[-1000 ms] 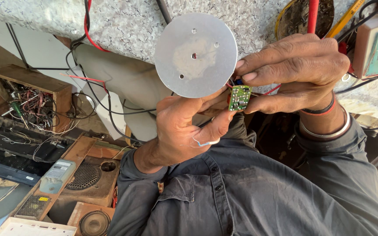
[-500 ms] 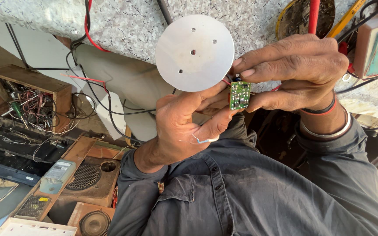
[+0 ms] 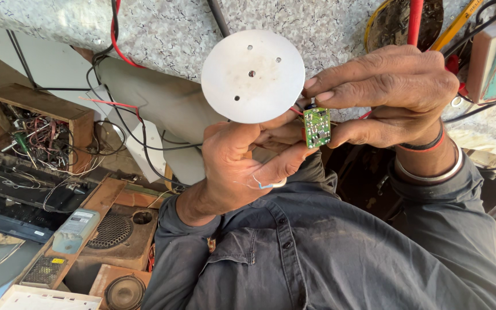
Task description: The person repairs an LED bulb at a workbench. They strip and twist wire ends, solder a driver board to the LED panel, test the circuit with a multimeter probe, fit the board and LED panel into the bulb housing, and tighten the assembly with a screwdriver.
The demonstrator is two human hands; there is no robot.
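- Left hand (image 3: 242, 166): grip closed on the lower edge of a flat, round white disc (image 3: 252, 76) with small drilled holes.
- Right hand (image 3: 391, 95): fingertips pinch a small green circuit board (image 3: 317, 127), rectangular, just beside the disc.
- Speckled stone desk (image 3: 162, 28) behind; thin red wire (image 3: 116, 40) across it.

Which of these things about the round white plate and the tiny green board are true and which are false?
1. The left hand holds the round white disc. True.
2. The right hand pinches a small green circuit board. True.
3. The disc has no holes. False: several small holes show in it.
4. The circuit board is red. False: it is green.
5. A wooden box of tangled wires sits at the left. True.
6. The right wrist is bare. False: bands ring it.
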